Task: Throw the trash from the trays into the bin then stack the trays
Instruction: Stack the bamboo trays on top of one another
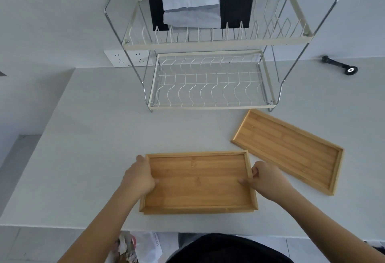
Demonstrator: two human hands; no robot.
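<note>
Matt bamboo-wood trays [198,181]; shiny chrome wire rack [208,83]; matt countertop [93,137].

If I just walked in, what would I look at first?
Probably the two hands, left hand and right hand, gripping the short ends of a wooden tray near the table's front edge. It seems to sit on another tray. Next, a second empty tray lying slanted to the right, and the tall wire rack behind, with cloths on its top shelf.

Bare forearms; apparently dark top [225,248].
</note>
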